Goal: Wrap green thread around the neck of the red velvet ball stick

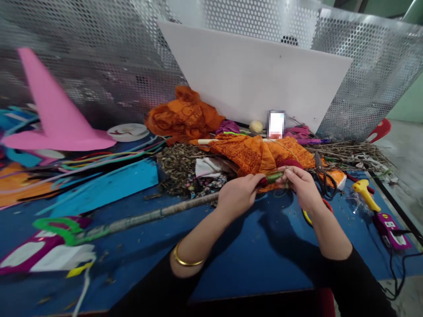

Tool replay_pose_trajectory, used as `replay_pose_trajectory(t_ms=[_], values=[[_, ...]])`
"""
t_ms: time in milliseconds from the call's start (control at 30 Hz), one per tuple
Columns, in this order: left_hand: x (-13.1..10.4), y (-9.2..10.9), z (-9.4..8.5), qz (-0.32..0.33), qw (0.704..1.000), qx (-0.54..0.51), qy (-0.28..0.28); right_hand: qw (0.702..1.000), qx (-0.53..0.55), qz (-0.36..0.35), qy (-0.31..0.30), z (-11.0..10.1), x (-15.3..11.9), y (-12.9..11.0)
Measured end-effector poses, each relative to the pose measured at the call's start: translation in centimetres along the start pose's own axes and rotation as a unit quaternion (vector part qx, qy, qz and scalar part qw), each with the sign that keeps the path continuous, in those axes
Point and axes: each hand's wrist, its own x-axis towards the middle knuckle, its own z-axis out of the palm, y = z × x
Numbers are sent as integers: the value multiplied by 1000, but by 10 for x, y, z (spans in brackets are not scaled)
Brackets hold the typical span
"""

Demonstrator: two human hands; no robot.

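A long grey-brown stick point(155, 215) slants across the table, with a bent fuzzy green strip point(61, 226) at its far left end. My left hand point(236, 193) is wrapped round the stick near its right end. Past those fingers, a green wrapped part point(274, 177) shows beside a bit of dark red. At the tip of this green part my right hand point(299, 182) is closed in a pinch; whatever lies between the fingertips is too small to make out, though a thin greenish strand hangs below. Orange patterned cloth point(254, 152) lies just behind both hands.
Black scissors point(324, 176) and a yellow glue gun point(366, 196) lie right, near a purple power strip point(391, 231). A pink cone hat point(56, 105) stands left. Dry plant bits point(178, 169), twigs point(350, 152) and a white board point(257, 75) are at the back.
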Motion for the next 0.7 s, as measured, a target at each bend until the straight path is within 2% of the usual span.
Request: replay_pose_trajectory(t_ms=[67,133,233,333,467,600,700], values=[[1,-9,-9,-32,999,-7,21,1000,7,24,-15,-13,0,-9],[1,-17,-16,-46,998,-19,32,999,2,37,4,-29,3,-15],[-1,-25,-25,-39,998,-44,18,996,-6,24,80,-54,12,-18],[-3,-26,-31,5,997,-79,-25,988,-48,-19,144,-73,23,-12],[-6,-24,-33,57,985,-154,-54,970,-156,-58,180,-81,31,7],[-7,-23,-36,49,963,-263,-36,954,-228,-92,171,-80,34,25],[-7,-21,-40,35,947,-319,-20,945,-267,-125,142,-79,38,30]])
